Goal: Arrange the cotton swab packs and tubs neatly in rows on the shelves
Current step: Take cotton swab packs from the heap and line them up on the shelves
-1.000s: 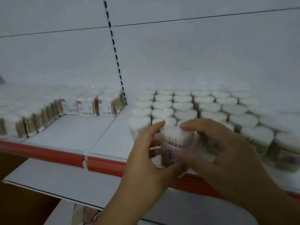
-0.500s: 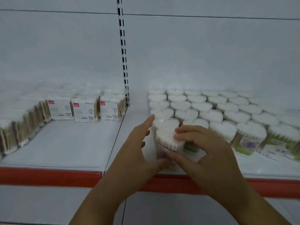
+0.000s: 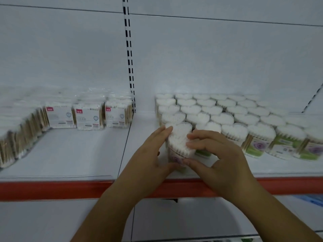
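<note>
The heart-shaped tub, which was being held raised over the red edge strip a second ago, is now being carried further in. It is being settled upright on the shelf at the front-left corner of the block of tubs. It is being cupped by both hands. The fingers of the left hand are being laid along its left side. Those of the right hand are being curled over the cotton top, and both thumbs are being pressed near the label. Judging by this, the leftmost column is being extended forward and the tub is being squared to its neighbours before release. The packs in the left bay are not being touched.
</note>
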Motion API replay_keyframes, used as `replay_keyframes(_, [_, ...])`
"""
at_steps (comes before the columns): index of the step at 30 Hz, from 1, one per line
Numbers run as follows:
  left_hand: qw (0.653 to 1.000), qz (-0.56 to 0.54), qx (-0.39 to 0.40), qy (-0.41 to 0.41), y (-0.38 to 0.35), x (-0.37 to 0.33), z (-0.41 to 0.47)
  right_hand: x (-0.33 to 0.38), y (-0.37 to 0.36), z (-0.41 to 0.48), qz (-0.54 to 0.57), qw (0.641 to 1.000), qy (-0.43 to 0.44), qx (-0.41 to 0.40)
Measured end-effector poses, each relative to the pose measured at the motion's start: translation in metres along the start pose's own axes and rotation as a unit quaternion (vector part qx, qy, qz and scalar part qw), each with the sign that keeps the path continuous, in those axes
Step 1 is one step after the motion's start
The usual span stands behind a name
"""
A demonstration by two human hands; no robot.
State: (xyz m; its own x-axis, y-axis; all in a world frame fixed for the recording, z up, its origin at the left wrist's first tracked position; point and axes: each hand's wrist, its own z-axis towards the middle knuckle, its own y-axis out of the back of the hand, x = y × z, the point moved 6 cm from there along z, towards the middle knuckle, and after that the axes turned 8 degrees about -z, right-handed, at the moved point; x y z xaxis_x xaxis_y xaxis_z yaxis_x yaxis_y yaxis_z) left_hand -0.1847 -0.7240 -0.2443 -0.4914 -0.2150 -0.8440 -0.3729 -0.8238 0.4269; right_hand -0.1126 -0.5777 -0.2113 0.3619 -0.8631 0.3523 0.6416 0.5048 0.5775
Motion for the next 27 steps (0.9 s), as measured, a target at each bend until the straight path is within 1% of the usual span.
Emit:
replay_keyframes(8, [1.0, 0.006, 0.013, -0.003, 0.002, -0.003, -0.003, 0.007, -0.001, 0.0, -0.028, 0.998, -0.01, 0.049])
replay_keyframes(11, [0.998, 0.05, 0.046, -0.017, 0.002, -0.013, -0.002, 0.009, -0.001, -0.002, -0.036, 0.998, -0.012, 0.055])
replay_keyframes(13, [0.994, 0.078, 0.072, -0.012, 0.003, -0.018, -0.001, 0.01, -0.002, -0.004, -0.041, 0.997, -0.013, 0.066])
replay_keyframes(17, [0.987, 0.135, 0.084, -0.02, 0.009, -0.02, 0.002, 0.011, 0.0, -0.006, -0.055, 0.993, -0.013, 0.102])
replay_keyframes(21, [0.988, 0.135, 0.066, -0.027, 0.013, -0.035, 0.004, 0.018, 0.001, -0.005, -0.071, 0.987, 0.008, 0.144])
replay_keyframes(23, [0.986, 0.153, 0.053, -0.03, 0.017, -0.053, 0.01, 0.02, 0.005, -0.004, -0.064, 0.985, 0.021, 0.158])
replay_keyframes(24, [0.983, 0.171, 0.049, -0.037, 0.017, -0.066, 0.014, 0.02, 0.013, -0.001, -0.059, 0.986, 0.024, 0.155])
replay_keyframes(27, [0.971, 0.228, 0.044, -0.057, 0.001, -0.114, 0.044, 0.004, 0.054, 0.018, -0.07, 0.992, 0.03, 0.098])
